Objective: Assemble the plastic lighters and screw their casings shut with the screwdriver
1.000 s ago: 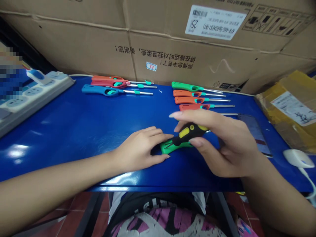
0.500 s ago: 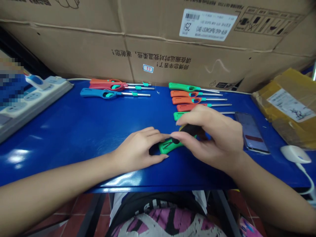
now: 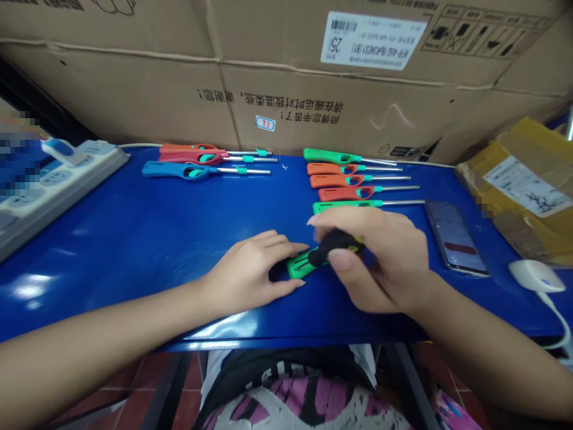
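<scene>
My left hand (image 3: 255, 269) lies on the blue table and pinches the end of a green gas lighter (image 3: 297, 266) between thumb and fingers. The lighter's slotted handle shows; its far part is covered by my right hand (image 3: 389, 257). That hand wraps round the black and yellow handle of a screwdriver (image 3: 333, 243), held over the lighter. The screwdriver's tip is hidden, so I cannot tell whether it touches the lighter. Just beyond my right hand lies another green lighter (image 3: 347, 205), last in a row with red-orange lighters (image 3: 329, 180) and a further green one (image 3: 329, 156).
At the back left lie a blue lighter (image 3: 174, 170) and two red-orange lighters (image 3: 185, 157). A power strip (image 3: 67, 179) runs along the left side. To the right are a phone (image 3: 456, 239), a white charger (image 3: 536, 276) and a taped parcel (image 3: 501, 179). A large carton (image 3: 156, 95) stands behind.
My right hand has turned round the screwdriver: its thumb has shifted right along the handle and the fingers have rolled. The left hand and the green lighter keep their place.
</scene>
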Motion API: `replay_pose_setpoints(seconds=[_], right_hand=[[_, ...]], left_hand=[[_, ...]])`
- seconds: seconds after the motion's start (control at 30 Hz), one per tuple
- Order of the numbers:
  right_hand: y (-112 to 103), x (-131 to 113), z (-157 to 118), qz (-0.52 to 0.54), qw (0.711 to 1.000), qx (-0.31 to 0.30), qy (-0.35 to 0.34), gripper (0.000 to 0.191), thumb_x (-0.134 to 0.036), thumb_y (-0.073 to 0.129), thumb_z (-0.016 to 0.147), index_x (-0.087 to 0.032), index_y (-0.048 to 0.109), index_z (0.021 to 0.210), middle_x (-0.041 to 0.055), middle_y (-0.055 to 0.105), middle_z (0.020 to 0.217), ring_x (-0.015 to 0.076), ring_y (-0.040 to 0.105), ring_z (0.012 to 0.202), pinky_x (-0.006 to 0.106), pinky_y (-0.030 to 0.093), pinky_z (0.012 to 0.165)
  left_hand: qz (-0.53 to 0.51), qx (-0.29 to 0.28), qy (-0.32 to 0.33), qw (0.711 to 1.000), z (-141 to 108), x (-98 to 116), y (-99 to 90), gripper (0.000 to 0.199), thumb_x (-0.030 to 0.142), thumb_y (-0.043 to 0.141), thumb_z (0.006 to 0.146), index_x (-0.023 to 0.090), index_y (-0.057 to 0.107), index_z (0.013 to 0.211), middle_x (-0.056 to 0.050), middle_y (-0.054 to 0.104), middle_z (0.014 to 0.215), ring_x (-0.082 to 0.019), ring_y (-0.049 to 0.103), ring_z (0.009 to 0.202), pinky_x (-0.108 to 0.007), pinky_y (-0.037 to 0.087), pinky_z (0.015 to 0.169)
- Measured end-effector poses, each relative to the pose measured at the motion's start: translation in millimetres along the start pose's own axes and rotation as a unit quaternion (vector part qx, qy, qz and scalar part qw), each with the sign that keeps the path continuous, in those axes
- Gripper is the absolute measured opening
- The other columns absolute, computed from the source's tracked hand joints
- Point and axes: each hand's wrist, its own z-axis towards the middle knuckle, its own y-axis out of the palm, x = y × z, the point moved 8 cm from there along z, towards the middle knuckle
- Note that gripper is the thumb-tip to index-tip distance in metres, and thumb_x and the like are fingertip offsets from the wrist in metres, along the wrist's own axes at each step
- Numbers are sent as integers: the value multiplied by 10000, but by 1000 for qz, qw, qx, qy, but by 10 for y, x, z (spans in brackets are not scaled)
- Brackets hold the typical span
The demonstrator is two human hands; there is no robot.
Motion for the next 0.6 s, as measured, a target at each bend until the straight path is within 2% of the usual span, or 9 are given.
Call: replay_pose_setpoints(seconds=[0.07,0.13,0.2,0.3,0.37,0.43,0.5,0.53,0.6], right_hand=[[33,13,-1,58,998,-38,3,298,-245,414,1028,-157,597,1246,67,737,1162,158,712,1035,268,577,877],[45,37,2,71,996,-47,13,298,-216,464,1008,-163,581,1277,60,735,1173,145,713,1029,258,576,889],[15,54,5,36,999,-4,17,236,-231,586,969,-182,616,1198,31,762,1067,122,728,887,221,578,816],[-41,49,-17,-24,996,88,12,127,-272,725,896,-223,638,975,-24,759,848,106,701,690,199,564,684],[-37,41,-20,-18,995,98,0,114,-308,697,921,-228,626,958,-21,752,835,118,713,717,210,566,685],[24,5,2,34,998,36,-28,195,-342,552,1001,-194,616,1110,49,760,1042,164,734,982,252,586,815],[114,-53,11,93,993,-60,-52,351,-307,387,1048,-133,535,1314,121,680,1310,199,625,1274,310,559,977],[134,-61,12,109,989,-87,-47,373,-273,362,1053,-126,500,1366,117,661,1349,183,613,1291,306,541,1014],[110,-41,26,98,992,-74,-23,335,-278,459,1041,-161,528,1347,67,724,1239,145,695,1139,257,554,972]], left_hand=[[8,5,-1,1000,-10,13,-3,358,353,716,908,207,634,1225,-47,689,1024,-241,655,997,-370,544,838],[18,9,-2,1000,-19,30,0,351,351,714,912,203,635,1221,-49,682,1022,-240,653,989,-367,547,825],[29,9,-7,1000,-25,39,11,348,350,709,915,202,635,1221,-51,671,1014,-239,651,979,-356,550,799],[32,2,-23,999,-28,35,36,330,341,692,926,202,636,1221,-46,660,999,-226,653,962,-331,554,768],[30,1,-25,999,-29,39,44,304,329,670,938,205,643,1214,-42,653,983,-218,653,945,-319,555,750],[36,6,-12,999,-33,56,45,293,328,650,948,212,648,1216,-46,647,982,-222,649,936,-329,557,752],[47,9,3,999,-40,74,49,283,337,634,957,214,653,1211,-61,647,1028,-238,644,966,-359,562,790],[53,9,7,999,-44,77,55,269,342,627,963,210,658,1194,-69,646,1054,-248,641,989,-373,562,806],[62,5,4,998,-47,73,70,235,349,612,975,194,666,1143,-77,641,1064,-255,637,1000,-381,562,809]])
